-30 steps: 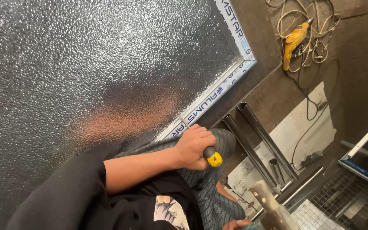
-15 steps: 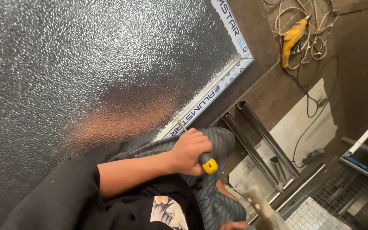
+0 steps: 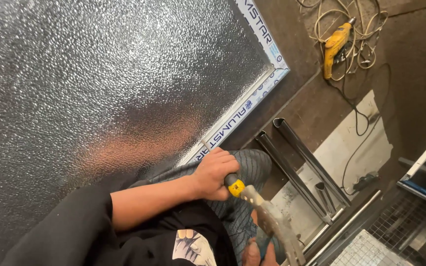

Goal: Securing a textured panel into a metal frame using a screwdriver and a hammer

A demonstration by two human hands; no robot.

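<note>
At the edge of the bumpy glass sheet, the left hand is clenched around a tool with a yellow end. The right hand holds a hammer low down. A yellow drill lies on the floor, well apart.

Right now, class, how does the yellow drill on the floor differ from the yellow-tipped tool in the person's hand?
The drill lies untouched among tangled cable; the tool is gripped by the left hand. The drill's whole body is yellow; the tool shows yellow only at its handle end. Both are yellow in part.
</note>
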